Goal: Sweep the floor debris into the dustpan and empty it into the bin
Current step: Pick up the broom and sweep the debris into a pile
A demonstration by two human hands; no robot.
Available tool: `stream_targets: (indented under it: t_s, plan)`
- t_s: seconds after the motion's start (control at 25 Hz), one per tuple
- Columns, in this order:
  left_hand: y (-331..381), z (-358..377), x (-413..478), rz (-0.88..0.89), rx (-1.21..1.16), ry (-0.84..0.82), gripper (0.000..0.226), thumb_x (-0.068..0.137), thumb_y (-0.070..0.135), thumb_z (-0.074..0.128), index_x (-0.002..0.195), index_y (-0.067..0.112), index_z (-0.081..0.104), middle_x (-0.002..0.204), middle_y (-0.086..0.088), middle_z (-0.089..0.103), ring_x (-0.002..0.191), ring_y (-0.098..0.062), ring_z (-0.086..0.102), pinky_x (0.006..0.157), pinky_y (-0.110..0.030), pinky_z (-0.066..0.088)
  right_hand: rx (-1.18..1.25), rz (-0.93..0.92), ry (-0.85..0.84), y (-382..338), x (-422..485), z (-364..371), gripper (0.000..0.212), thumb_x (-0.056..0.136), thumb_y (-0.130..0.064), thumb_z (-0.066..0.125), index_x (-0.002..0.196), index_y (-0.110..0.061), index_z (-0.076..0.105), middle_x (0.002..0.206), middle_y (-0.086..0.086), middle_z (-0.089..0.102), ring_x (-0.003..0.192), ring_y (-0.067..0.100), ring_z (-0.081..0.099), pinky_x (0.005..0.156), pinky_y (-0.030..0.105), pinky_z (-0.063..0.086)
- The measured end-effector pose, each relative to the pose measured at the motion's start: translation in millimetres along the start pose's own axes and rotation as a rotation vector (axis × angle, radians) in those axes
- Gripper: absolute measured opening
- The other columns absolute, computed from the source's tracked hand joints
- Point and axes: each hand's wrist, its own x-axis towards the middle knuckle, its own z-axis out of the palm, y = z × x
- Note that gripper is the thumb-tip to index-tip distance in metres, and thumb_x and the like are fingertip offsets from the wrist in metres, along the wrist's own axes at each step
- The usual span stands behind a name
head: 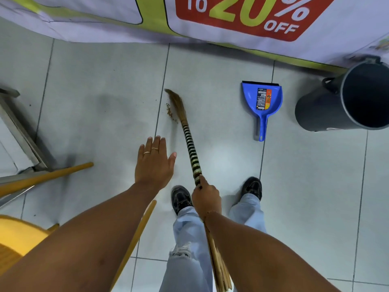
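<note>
My right hand (205, 199) grips a straw broom (189, 142) by its black-and-white striped handle. Its brown bristle tip touches the pale tiled floor beside a small pile of brown debris (169, 111). My left hand (154, 163) hovers open, palm down, left of the broom handle, holding nothing. A blue dustpan (262, 102) with a label lies flat on the floor to the right of the broom, handle pointing towards me. A dark grey bin (345, 102) stands at the far right, its mouth open.
A printed sale banner (210, 24) hangs along the far edge of the floor. A metal frame (23, 140) and a wooden stick (48, 175) lie at the left. A yellow chair (19, 232) is at the lower left. My feet (181, 198) stand below the broom.
</note>
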Motion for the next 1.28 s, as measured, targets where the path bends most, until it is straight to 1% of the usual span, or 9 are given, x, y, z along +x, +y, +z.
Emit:
stream_targets:
  t_s: [0.08,0.2,0.32,0.44,0.6,0.76,0.88,1.08,1.28]
  plan:
    - [5,-3,5,0.004,-0.008,-0.006,0.059,0.098,0.039,0.029,0.146,0.005,0.021,0.155,-0.014,0.025,0.146,-0.029,0.015,0.12,-0.043,0.012,0.046,-0.017,0.089,-2,2,-27,0.047,0.096,-0.023,0.034,0.143,-0.03,0.036,0.114,0.018,0.06,0.102,0.037,0.059,0.087,0.039,0.047]
    - [22,-6,21,0.012,-0.032,-0.003,0.059,0.098,0.039,0.029,0.146,0.005,0.022,0.155,-0.014,0.025,0.146,-0.029,0.015,0.119,-0.043,0.011,0.04,-0.009,0.177,-21,52,-77,0.049,0.095,-0.021,0.037,0.143,-0.029,0.037,0.119,0.021,0.059,0.108,0.04,0.056,0.091,0.04,0.045]
    - [44,-7,51,0.008,-0.044,0.007,0.059,0.099,0.039,0.027,0.146,0.005,0.02,0.156,-0.013,0.023,0.146,-0.028,0.012,0.12,-0.042,0.01,-0.115,-0.011,0.154,-49,127,-130,0.045,0.094,-0.014,0.037,0.139,-0.014,0.043,0.128,0.019,0.057,0.118,0.038,0.052,0.095,0.039,0.044]
    - [63,-9,87,-0.06,-0.066,0.043,0.058,0.099,0.039,0.028,0.146,0.005,0.022,0.155,-0.014,0.025,0.146,-0.029,0.015,0.119,-0.043,0.013,-0.186,-0.019,0.09,-78,190,-160,0.04,0.093,-0.018,0.041,0.13,-0.007,0.05,0.129,0.016,0.057,0.119,0.034,0.053,0.092,0.035,0.045]
    - [90,-7,121,-0.168,-0.098,0.033,0.058,0.099,0.038,0.027,0.146,0.005,0.021,0.155,-0.014,0.025,0.145,-0.029,0.015,0.119,-0.043,0.013,-0.379,-0.154,-0.03,-101,233,-177,0.04,0.092,-0.02,0.039,0.129,-0.008,0.05,0.129,0.015,0.054,0.114,0.033,0.055,0.073,0.03,0.039]
    - [120,-7,142,-0.227,-0.135,0.017,0.059,0.099,0.039,0.027,0.146,0.005,0.02,0.156,-0.014,0.023,0.146,-0.029,0.013,0.119,-0.041,0.011,-0.556,-0.284,-0.063,-108,255,-211,0.044,0.091,-0.017,0.038,0.133,-0.014,0.048,0.126,0.014,0.052,0.112,0.035,0.055,0.071,0.033,0.043]
    - [137,-10,148,-0.233,-0.138,0.013,0.059,0.099,0.039,0.027,0.146,0.004,0.02,0.155,-0.015,0.024,0.146,-0.028,0.014,0.119,-0.041,0.012,-0.811,-0.443,-0.055,-111,262,-235,0.045,0.09,-0.013,0.038,0.134,-0.016,0.049,0.126,0.014,0.054,0.114,0.035,0.055,0.075,0.034,0.041]
    - [155,-22,156,-0.242,-0.13,0.031,0.059,0.098,0.039,0.029,0.145,0.004,0.023,0.154,-0.015,0.028,0.145,-0.03,0.016,0.12,-0.042,0.015,-1.154,-0.623,-0.04,-115,264,-268,0.048,0.094,-0.01,0.033,0.139,-0.023,0.044,0.126,0.012,0.054,0.116,0.034,0.054,0.077,0.035,0.041]
    - [162,-29,155,-0.243,-0.131,0.05,0.058,0.098,0.038,0.03,0.145,0.004,0.023,0.154,-0.014,0.028,0.145,-0.029,0.016,0.119,-0.042,0.015,-1.345,-0.806,0.025,-86,263,-311,0.048,0.096,-0.012,0.033,0.14,-0.028,0.04,0.118,0.008,0.059,0.102,0.033,0.061,0.064,0.035,0.037]
